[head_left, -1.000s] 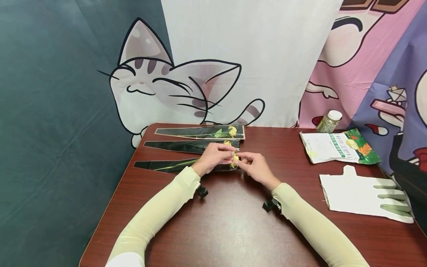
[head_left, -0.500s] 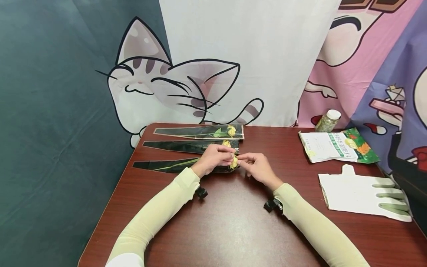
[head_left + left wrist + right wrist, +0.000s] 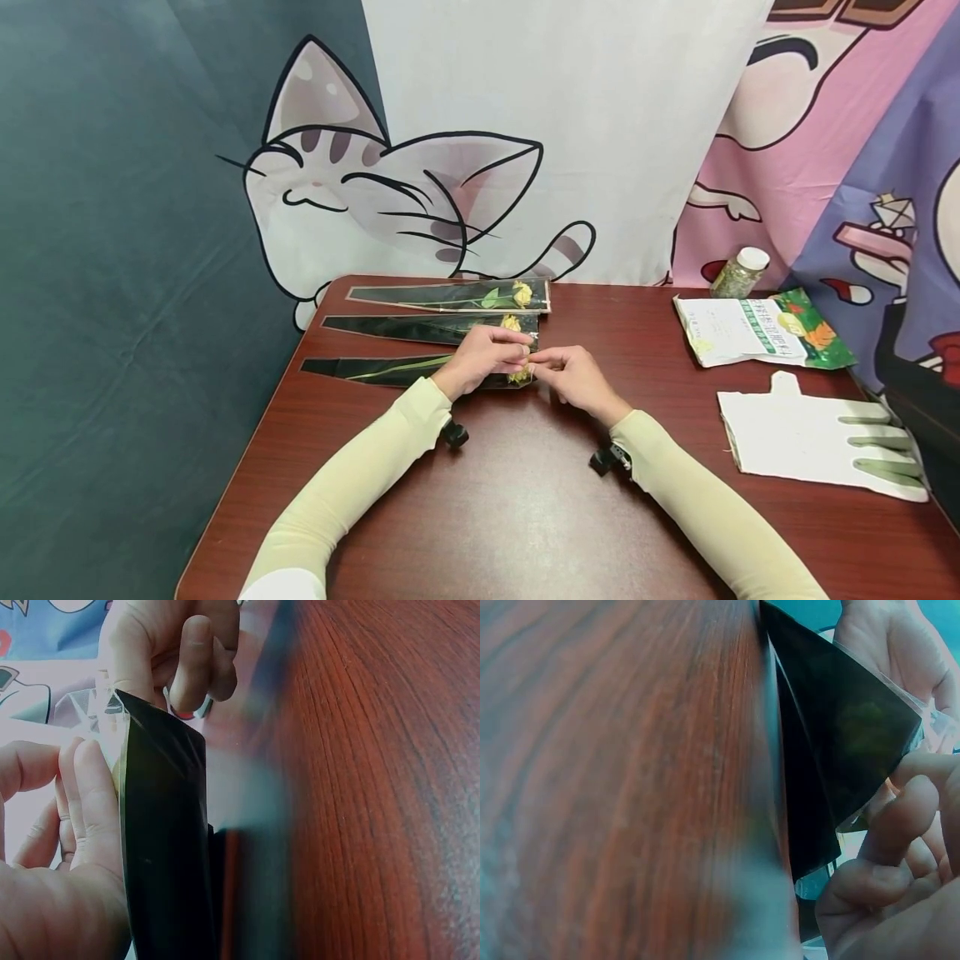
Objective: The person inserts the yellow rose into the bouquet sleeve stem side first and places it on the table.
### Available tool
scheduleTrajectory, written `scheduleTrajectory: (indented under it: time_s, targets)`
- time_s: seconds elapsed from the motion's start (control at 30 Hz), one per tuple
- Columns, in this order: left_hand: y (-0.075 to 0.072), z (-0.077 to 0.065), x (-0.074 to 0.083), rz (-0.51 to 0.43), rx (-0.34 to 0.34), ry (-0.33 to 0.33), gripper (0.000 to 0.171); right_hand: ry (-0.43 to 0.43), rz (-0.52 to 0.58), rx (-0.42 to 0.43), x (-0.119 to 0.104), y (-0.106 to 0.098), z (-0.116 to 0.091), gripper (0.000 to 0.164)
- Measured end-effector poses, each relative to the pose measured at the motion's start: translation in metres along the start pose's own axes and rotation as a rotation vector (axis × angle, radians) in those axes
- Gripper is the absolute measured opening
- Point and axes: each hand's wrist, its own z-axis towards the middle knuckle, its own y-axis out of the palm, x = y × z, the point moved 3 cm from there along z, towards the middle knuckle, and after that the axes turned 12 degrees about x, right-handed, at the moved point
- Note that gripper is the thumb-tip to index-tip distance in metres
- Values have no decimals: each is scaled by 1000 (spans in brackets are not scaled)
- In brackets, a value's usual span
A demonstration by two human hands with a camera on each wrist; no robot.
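Observation:
The nearest of three long dark flower sleeves [image 3: 324, 367], clear-fronted and tapering left, holds a yellow flower [image 3: 518, 377] with a long green stem. My left hand [image 3: 480, 360] is over its wide right end, thumb and fingers pinching the clear film near the flower. From the right, my right hand [image 3: 576, 379] pinches the mouth edge of the same sleeve. Seen from the left wrist, the dark backing [image 3: 165, 825] rises off the table and the right hand [image 3: 165, 645] is at its corner. Fingertips partly cover the flower.
Behind lie a middle sleeve [image 3: 397, 327] and a far sleeve [image 3: 420, 296], each with a yellow flower. To the right are a white-and-green packet [image 3: 750, 329], a white-capped jar [image 3: 741, 273] and white gloves [image 3: 810, 433]. A patterned cloth hangs behind the table [image 3: 480, 500].
The nearest flower has shifted slightly left and down, further into the sleeve. The right hand's fingertips have moved slightly left, closer to the left hand's, which stay nearly in place.

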Motion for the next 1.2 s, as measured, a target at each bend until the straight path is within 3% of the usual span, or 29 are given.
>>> scheduleTrajectory:
  time_s: [0.3, 0.5, 0.7, 1.0, 1.2]
  targets:
    - [1, 0, -2, 4, -16, 2, 42, -42, -14, -86, -3, 6, 0, 25]
    - [0, 0, -2, 12, -20, 6, 43, -25, -22, -93, -3, 5, 0, 27]
    - [0, 0, -1, 33, -5, 15, 41, -6, -39, -17, -5, -6, 2, 25]
    - [7, -2, -9, 197, 20, 84, 20, 16, -47, 72, -12, -23, 3, 18]
    - [4, -9, 1, 226, 29, 105, 32, 18, -31, 108, -18, -26, 1, 17]
